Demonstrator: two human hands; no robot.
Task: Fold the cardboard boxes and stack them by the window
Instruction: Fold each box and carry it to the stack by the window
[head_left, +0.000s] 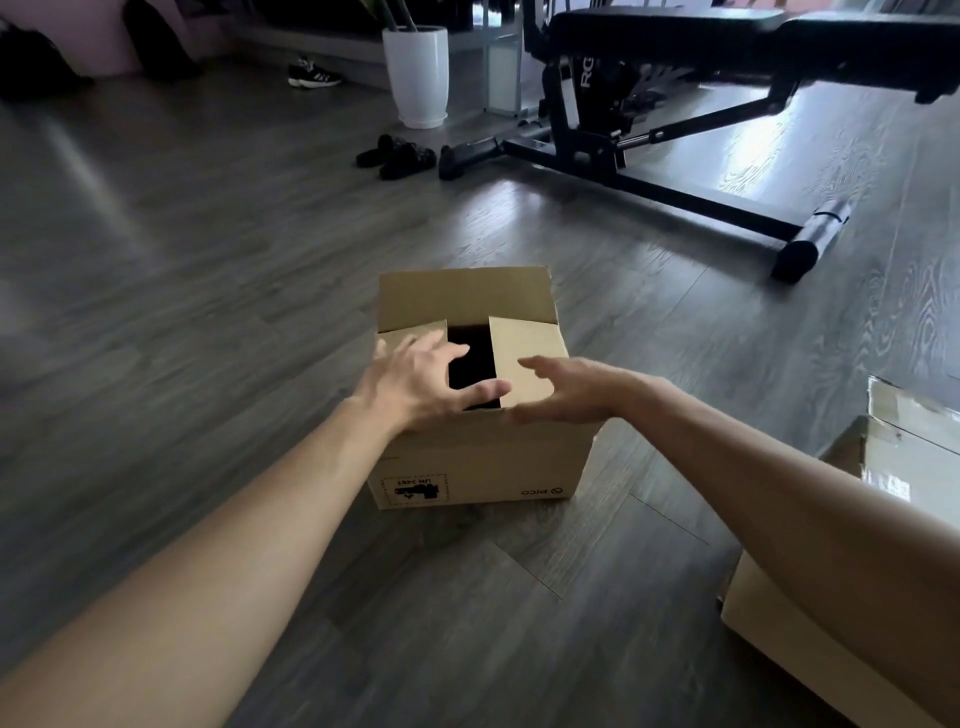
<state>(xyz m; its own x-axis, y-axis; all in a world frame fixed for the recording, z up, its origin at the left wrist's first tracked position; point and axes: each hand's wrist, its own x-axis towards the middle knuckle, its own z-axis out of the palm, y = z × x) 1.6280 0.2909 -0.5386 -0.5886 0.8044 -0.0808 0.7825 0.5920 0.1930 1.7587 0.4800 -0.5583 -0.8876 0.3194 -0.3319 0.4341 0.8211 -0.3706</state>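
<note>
Cardboard box (478, 452): centre of frame, upright on the wood floor (208, 312); two side flaps folded in, far flap standing, dark gap between
Left hand (415, 379): fingers spread flat on the left flap, pressing it down, gripping nothing
Right hand (566, 387): fingers loosely extended over the right flap, likely to hold it level for closing
Second cardboard box (779, 618): lower right, partly hidden by the arm
Weight bench (675, 114): upper right

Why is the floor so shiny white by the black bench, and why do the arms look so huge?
Head view: window light glares off the floor beside the bench; the wide-angle lens stretches the arms near the edges, while both hands stay fairly sharp over the box.
</note>
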